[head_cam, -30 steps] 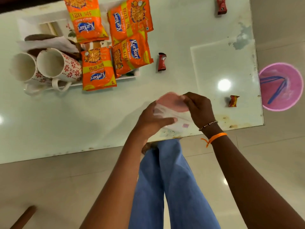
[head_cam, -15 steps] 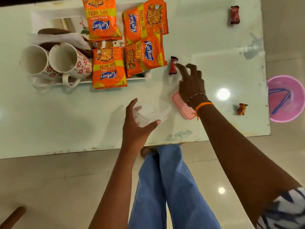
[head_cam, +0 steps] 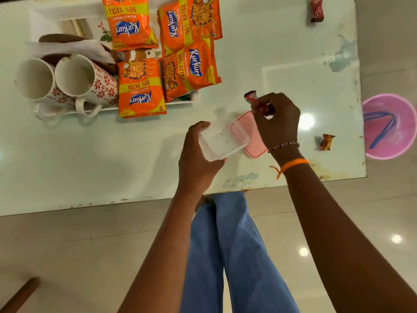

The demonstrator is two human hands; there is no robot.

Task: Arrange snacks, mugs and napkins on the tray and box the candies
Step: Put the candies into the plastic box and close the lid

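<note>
Holding the clear box (head_cam: 223,141) in my left hand (head_cam: 198,159), fingers wrapped round its near side, mouth tipped up and open, just above the table (head_cam: 90,154). My right hand (head_cam: 276,123) is clenched on a red candy (head_cam: 251,97), one twisted end poking out past the fingers, just beyond the box. The pink lid (head_cam: 252,141) lies flat on the table, partly under the box's right edge. If I were giving tips on this bit: bring the candy right over the middle of the opening before letting go, and keep the box level, because it's light and would tip easily. Don't drop from high up or the wrapper will probably bounce out. Two more candies to fetch after this one, I reckon: an orange candy (head_cam: 326,142) near the right edge and a dark red candy (head_cam: 316,9) at the far corner. Tray (head_cam: 194,100) side looks sorted already, with four snack bags (head_cam: 141,86), two mugs (head_cam: 83,79) and a napkin (head_cam: 74,48) on it.
</note>
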